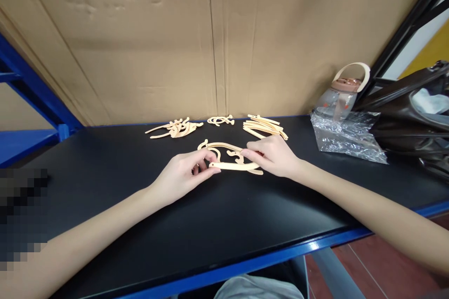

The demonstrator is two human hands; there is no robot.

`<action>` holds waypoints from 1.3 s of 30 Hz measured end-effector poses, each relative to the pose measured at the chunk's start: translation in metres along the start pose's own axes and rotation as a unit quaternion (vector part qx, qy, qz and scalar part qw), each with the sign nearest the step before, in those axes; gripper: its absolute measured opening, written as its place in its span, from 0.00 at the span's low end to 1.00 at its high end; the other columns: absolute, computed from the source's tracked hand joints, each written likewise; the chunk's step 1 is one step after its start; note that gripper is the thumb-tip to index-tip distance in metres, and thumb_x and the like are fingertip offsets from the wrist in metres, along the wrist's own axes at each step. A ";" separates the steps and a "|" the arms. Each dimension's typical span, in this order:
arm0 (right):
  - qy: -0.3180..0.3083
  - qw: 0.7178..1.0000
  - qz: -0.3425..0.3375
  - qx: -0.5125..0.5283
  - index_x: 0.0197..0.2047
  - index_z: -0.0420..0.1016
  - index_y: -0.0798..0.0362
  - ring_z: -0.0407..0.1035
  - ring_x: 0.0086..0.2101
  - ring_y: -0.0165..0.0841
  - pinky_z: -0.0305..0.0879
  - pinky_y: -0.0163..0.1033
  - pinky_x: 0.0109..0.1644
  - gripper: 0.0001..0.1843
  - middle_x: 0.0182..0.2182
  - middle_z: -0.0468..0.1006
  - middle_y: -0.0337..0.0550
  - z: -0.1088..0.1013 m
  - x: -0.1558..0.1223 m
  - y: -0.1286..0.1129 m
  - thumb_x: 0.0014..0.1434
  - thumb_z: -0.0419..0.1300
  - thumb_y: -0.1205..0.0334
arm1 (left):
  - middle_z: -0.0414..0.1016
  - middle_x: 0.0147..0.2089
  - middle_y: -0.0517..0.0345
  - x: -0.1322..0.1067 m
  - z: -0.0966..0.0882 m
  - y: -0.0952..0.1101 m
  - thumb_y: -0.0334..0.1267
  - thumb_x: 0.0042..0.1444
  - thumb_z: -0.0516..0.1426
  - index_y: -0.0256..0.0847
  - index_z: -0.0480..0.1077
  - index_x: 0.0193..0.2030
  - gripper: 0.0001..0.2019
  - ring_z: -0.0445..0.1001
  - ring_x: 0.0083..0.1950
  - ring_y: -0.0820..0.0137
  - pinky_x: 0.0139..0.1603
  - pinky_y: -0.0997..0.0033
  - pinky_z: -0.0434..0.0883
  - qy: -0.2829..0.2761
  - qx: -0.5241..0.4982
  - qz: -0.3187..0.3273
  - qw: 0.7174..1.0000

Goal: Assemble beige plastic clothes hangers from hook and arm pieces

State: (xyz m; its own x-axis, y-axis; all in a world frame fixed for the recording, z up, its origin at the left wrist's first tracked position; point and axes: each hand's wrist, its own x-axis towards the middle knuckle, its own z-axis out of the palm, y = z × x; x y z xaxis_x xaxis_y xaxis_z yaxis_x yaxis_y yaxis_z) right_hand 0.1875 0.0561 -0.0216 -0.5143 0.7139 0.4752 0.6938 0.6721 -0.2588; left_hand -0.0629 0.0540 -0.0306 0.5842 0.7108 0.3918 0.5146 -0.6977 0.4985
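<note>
My left hand [189,168] pinches the left end of a pale, slightly curved strip [233,166], which has a small hole near that end. Around the strip's right end, the fingers of my right hand [271,155] are closed, covering part of it. Just behind the strip lie several more beige pieces: a long curved bar [224,145] with a knob-like end and a small hooked piece [238,155]. Another strip's tip [257,172] shows below the right hand. Whether these pieces are joined to the held strip, I cannot tell.
At the back of the black table [210,224] lie a pile of forked beige pieces [178,127], some small curved pieces [220,120] and a stack of long strips [264,125]. A clear bottle [338,98], crumpled plastic [347,138] and a dark bag [396,117] are at right. Cardboard [147,46] stands behind.
</note>
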 end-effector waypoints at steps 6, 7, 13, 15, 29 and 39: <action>-0.014 0.999 0.030 0.016 0.28 0.70 0.53 0.53 0.18 0.25 0.46 0.33 0.28 0.27 0.15 0.61 0.33 0.000 0.000 0.000 0.66 0.44 0.44 | 0.70 0.26 0.67 -0.001 -0.002 -0.002 0.43 0.67 0.46 0.44 0.67 0.50 0.13 0.71 0.26 0.76 0.32 0.78 0.68 -0.005 0.042 0.008 0.999; -0.018 0.999 0.029 0.017 0.29 0.70 0.53 0.54 0.18 0.25 0.46 0.33 0.28 0.26 0.16 0.62 0.33 0.000 0.000 0.000 0.67 0.44 0.44 | 0.69 0.25 0.67 -0.001 -0.002 -0.002 0.43 0.68 0.45 0.44 0.67 0.50 0.13 0.71 0.26 0.76 0.32 0.78 0.68 -0.006 0.050 0.008 0.999; -0.029 0.999 0.022 -0.007 0.28 0.69 0.53 0.57 0.18 0.26 0.46 0.33 0.27 0.25 0.16 0.65 0.34 0.002 -0.002 -0.004 0.66 0.45 0.44 | 0.72 0.31 0.64 0.000 -0.002 -0.003 0.41 0.68 0.43 0.42 0.67 0.49 0.14 0.70 0.26 0.78 0.31 0.79 0.67 -0.007 0.091 0.054 0.994; -0.031 0.999 0.018 -0.018 0.27 0.68 0.53 0.57 0.18 0.26 0.46 0.33 0.27 0.25 0.15 0.65 0.35 0.004 -0.004 -0.005 0.66 0.46 0.45 | 0.73 0.34 0.62 -0.001 -0.002 -0.003 0.41 0.68 0.44 0.42 0.67 0.49 0.14 0.69 0.26 0.78 0.30 0.79 0.67 -0.003 0.105 0.064 0.992; -0.038 0.997 -0.059 -0.045 0.24 0.68 0.53 0.53 0.18 0.25 0.42 0.35 0.27 0.24 0.14 0.60 0.35 0.002 -0.006 -0.008 0.67 0.47 0.51 | 0.73 0.30 0.64 -0.002 -0.001 -0.001 0.44 0.65 0.48 0.41 0.68 0.42 0.11 0.66 0.23 0.79 0.25 0.80 0.62 -0.021 0.143 0.102 0.984; -0.121 0.969 -0.190 -0.105 0.32 0.69 0.54 0.61 0.20 0.28 0.44 0.35 0.27 0.22 0.19 0.71 0.40 0.020 -0.008 -0.023 0.67 0.47 0.46 | 0.75 0.36 0.58 0.001 -0.004 0.001 0.41 0.66 0.48 0.40 0.71 0.39 0.13 0.73 0.37 0.72 0.35 0.77 0.68 -0.037 0.192 0.178 0.964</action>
State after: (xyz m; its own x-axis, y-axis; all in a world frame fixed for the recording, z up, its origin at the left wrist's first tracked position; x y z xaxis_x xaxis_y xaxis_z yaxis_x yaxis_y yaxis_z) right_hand 0.1654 0.0386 -0.0360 -0.8378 0.4652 0.2858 0.5056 0.8586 0.0844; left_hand -0.0641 0.0538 -0.0270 0.8028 0.4223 0.4210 0.4596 -0.8880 0.0144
